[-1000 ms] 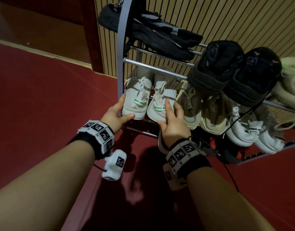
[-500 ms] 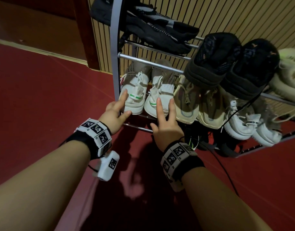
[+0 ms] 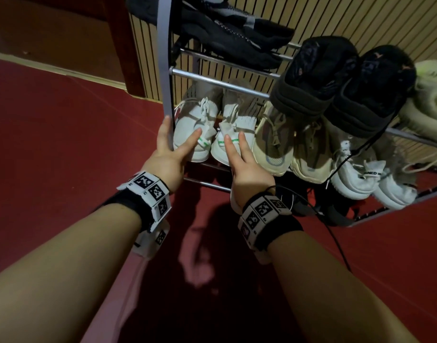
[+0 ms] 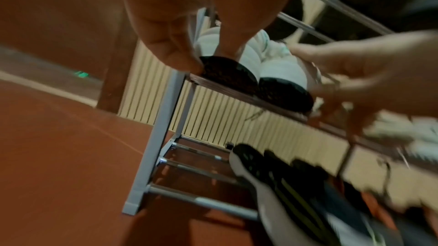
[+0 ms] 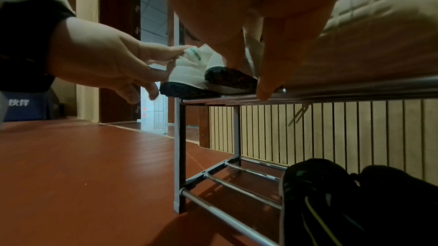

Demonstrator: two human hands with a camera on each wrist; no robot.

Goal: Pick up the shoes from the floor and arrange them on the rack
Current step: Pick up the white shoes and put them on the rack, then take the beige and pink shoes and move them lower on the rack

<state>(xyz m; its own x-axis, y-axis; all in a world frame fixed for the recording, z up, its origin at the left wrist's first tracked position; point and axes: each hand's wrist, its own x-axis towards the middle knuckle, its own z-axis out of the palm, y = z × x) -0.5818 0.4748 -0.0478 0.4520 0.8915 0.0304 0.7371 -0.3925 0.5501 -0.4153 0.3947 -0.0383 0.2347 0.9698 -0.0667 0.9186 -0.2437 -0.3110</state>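
1. Forearms reached forward and down from the near edge of the head view, each wrist wrapped in a black band with checkered marker tiles.
2. The left hand (image 3: 168, 154) lay flat and unclenched, its fingers straight along the grey upright of the rack (image 3: 163, 70), thumb spread onto the toe of the left white sneaker (image 3: 191, 129); this grip held nothing.
3. The right hand (image 3: 247, 169) was likewise spread, two straight fingers resting on the toe of the right white sneaker (image 3: 233, 134), the grip closed on nothing.
4. Both sneakers sat side by side on the middle shelf at its left end, long axes running front to back, toes toward the person, heels toward the wall. They were soft white knit with small green marks and dark textured soles.
5. Beside them stood beige sneakers (image 3: 274, 144) and more white ones.
6. Higher, black shoes (image 3: 316, 78) rested on chrome bars.
7. Behind, a slatted pale wall (image 3: 361, 18); below, red floor (image 3: 64, 144).
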